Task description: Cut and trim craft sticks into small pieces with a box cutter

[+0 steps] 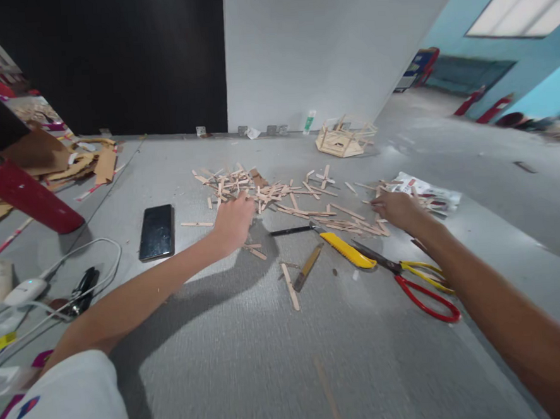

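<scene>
The left hand [236, 223] and right hand [396, 209] bend over wood sticks [279, 190] mid-frame; I can't tell if either pinches one. Best lift them one by one, clear of the lower-right scissors [397, 267]

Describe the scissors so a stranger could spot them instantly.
On the grey table, find the right hand at the wooden sticks. Nearer the wearer lie the scissors, beside a yellow-handled tool. Unlike that tool, they have two looped handles, one red and one yellow.
</scene>
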A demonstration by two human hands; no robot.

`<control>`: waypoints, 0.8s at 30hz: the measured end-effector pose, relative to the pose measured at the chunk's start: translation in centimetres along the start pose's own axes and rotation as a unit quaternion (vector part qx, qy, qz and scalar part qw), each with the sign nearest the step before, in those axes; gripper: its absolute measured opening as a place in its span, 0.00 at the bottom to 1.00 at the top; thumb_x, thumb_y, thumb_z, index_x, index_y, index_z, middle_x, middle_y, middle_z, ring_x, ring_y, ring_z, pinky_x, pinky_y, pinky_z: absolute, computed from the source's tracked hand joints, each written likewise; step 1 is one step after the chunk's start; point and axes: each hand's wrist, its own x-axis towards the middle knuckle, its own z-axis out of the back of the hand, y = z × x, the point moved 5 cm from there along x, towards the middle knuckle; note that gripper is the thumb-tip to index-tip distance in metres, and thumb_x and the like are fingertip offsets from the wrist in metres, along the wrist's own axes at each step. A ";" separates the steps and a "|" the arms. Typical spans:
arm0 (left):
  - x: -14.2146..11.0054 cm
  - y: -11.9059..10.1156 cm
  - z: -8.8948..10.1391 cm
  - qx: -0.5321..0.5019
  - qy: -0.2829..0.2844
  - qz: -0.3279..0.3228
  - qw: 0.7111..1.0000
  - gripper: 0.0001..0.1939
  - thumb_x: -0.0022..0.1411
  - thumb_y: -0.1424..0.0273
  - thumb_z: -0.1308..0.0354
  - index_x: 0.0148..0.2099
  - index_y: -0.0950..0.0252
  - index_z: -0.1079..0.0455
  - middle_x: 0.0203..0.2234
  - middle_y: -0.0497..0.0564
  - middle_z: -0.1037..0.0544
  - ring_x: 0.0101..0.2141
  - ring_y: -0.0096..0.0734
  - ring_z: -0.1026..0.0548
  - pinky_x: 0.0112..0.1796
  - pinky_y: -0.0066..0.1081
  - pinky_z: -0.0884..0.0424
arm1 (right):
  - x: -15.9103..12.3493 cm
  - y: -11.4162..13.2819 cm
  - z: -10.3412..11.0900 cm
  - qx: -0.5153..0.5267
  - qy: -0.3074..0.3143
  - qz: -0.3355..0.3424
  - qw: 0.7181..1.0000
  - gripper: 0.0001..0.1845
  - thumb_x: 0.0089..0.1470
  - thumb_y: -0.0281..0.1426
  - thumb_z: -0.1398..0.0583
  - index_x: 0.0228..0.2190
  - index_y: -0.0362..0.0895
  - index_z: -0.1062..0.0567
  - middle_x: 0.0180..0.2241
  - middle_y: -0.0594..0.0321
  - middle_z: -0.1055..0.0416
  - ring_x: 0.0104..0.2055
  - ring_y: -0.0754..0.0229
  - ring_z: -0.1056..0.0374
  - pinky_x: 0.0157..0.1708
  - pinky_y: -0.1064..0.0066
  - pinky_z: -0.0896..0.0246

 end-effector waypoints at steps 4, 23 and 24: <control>0.2 0.2 0.1 0.053 -0.004 0.021 0.998 0.19 0.58 0.90 0.48 0.48 0.73 0.28 0.50 0.67 0.26 0.45 0.48 0.21 0.39 0.36 0.26 | -0.3 1.0 -0.6 -0.010 0.118 -0.015 0.993 0.20 0.65 0.38 0.39 0.54 0.43 0.28 0.54 0.53 0.29 0.51 0.53 0.29 0.48 0.56 0.29; -2.1 -4.7 0.5 -0.237 0.023 -0.109 0.965 0.14 0.72 0.71 0.46 0.58 0.65 0.30 0.41 0.55 0.17 0.40 0.38 0.19 0.42 0.34 0.27 | -12.3 16.9 5.8 0.440 0.129 0.163 0.873 0.10 0.61 0.38 0.43 0.35 0.46 0.26 0.34 0.60 0.23 0.33 0.60 0.27 0.34 0.69 0.31; -2.4 -5.2 0.2 -0.282 0.049 -0.123 0.950 0.14 0.71 0.70 0.44 0.56 0.65 0.28 0.39 0.54 0.17 0.38 0.36 0.19 0.40 0.33 0.28 | -13.1 17.9 6.0 0.445 0.150 0.177 0.865 0.10 0.62 0.37 0.44 0.36 0.46 0.25 0.34 0.60 0.22 0.32 0.61 0.27 0.32 0.70 0.31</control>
